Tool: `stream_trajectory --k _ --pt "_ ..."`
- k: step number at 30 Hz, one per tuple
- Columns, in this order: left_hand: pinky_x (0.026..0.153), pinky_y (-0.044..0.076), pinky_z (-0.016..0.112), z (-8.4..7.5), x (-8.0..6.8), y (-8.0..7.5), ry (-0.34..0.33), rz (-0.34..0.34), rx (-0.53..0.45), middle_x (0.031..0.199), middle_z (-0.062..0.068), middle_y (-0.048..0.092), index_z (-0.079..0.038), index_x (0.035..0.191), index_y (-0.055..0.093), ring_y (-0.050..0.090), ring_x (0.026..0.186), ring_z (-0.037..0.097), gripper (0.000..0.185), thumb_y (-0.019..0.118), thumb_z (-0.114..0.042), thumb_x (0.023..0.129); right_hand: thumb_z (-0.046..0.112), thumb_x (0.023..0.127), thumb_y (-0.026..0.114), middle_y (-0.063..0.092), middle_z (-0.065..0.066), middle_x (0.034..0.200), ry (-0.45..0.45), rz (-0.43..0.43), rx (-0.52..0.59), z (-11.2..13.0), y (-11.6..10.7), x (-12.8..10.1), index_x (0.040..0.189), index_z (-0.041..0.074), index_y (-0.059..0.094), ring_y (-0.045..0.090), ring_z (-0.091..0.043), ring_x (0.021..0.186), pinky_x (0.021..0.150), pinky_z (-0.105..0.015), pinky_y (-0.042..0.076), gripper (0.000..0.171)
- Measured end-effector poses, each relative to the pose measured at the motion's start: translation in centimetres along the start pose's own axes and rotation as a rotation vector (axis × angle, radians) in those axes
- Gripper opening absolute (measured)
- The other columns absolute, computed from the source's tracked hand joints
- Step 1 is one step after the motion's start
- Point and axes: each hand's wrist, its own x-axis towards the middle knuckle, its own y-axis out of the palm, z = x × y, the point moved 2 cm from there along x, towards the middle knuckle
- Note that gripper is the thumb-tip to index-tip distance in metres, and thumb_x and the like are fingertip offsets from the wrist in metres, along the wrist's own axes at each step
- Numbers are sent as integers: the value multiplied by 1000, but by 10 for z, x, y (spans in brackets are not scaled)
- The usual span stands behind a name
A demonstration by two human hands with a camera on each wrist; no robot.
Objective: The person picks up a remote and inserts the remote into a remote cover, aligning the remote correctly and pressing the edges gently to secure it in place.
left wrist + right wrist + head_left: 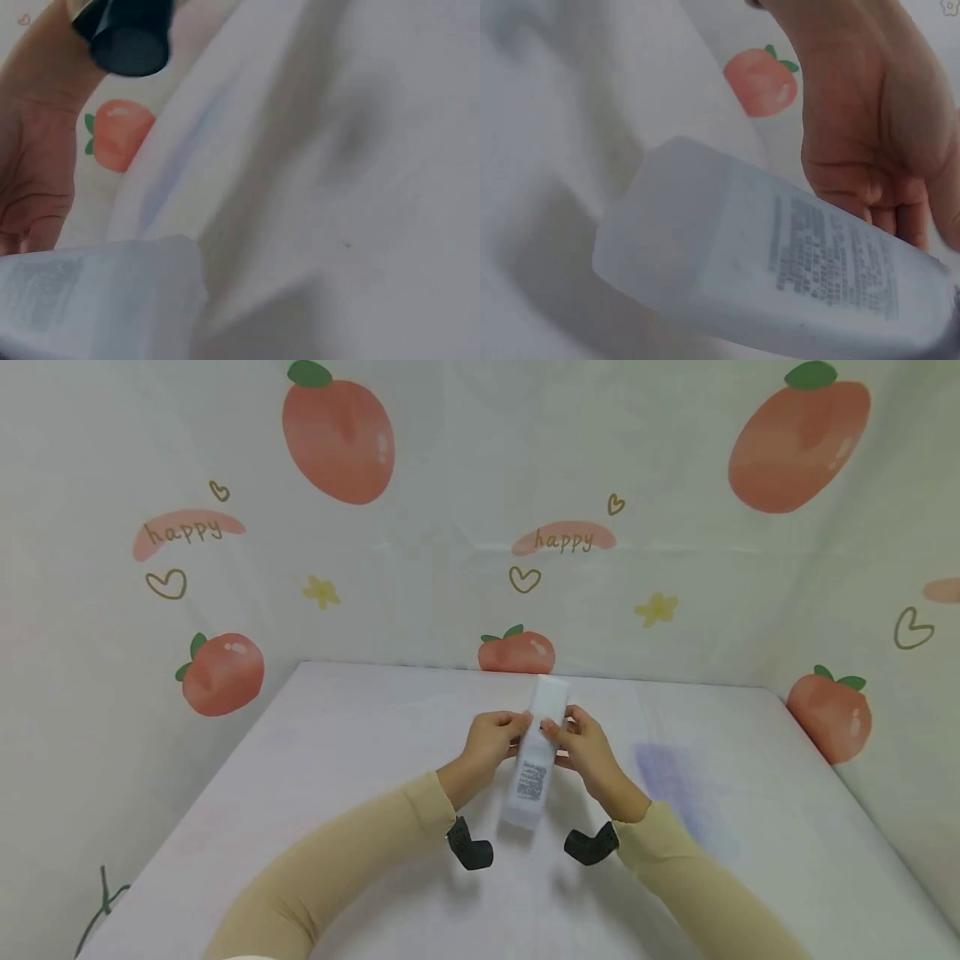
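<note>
Two bare hands pinch one long, flat-sided bottle of whitish plastic (534, 752): the left hand (487, 745) along its left edge, the right hand (590, 750) along its right, both thumbs on the front face. How firmly the fingers behind press, I cannot tell. The bottle slants over the middle of the smooth white tabletop (375, 735), apparently clear of it, with its grey printed block of text (532, 781) at the near end.

Both grips sit toward the far half, so if a thumb eased off, the slick sides could slip and the near end drop. Wrists drawn together could knock the black wrist cameras (470, 845) against it.

A blurred violet patch (667, 777) marks the tabletop's right side. Behind rises a white wall covering (450, 568) printed with red fruit (339, 442).
</note>
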Motion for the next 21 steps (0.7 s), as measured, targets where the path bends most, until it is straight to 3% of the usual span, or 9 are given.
stream_trajectory --k 3,6,10,14,17,21 --pt "84 56 34 2 -4 -1 91 32 79 101 12 71 4 111 66 66 89 16 36 74 -22 87 28 97 59 58 -14 113 -3 25 -36 0 -2 3 126 0 47 62 -17 95 90 -46 54 42" --pt "83 56 33 5 -6 -4 119 37 110 99 14 72 3 109 65 67 87 17 39 80 -19 81 30 98 59 57 -13 115 6 91 -31 -2 -3 5 128 1 46 61 -17 97 93 -46 53 43" --pt "84 57 34 8 -6 -8 123 6 58 102 15 71 3 110 64 67 87 16 38 79 -18 82 23 100 55 58 -5 109 22 144 147 -5 -4 3 126 4 41 63 -12 93 87 -33 55 35" --pt "86 56 35 7 -4 -9 104 -19 -48 108 18 70 5 112 62 67 89 15 37 76 -16 85 12 100 53 60 1 102 59 123 333 -8 -3 1 133 2 31 64 -8 90 81 -23 53 41" --pt "86 56 34 9 -3 -9 86 -28 -92 110 20 69 7 112 60 67 88 14 34 73 -12 87 12 99 54 60 2 103 94 94 311 -10 2 -2 137 -3 30 63 -6 91 81 -21 52 47" --pt "87 56 35 12 -2 -9 76 -39 -100 111 21 68 7 114 58 66 88 14 34 71 -13 89 13 99 55 60 4 101 83 20 280 -13 12 -5 130 -7 45 62 -7 91 81 -23 52 38"
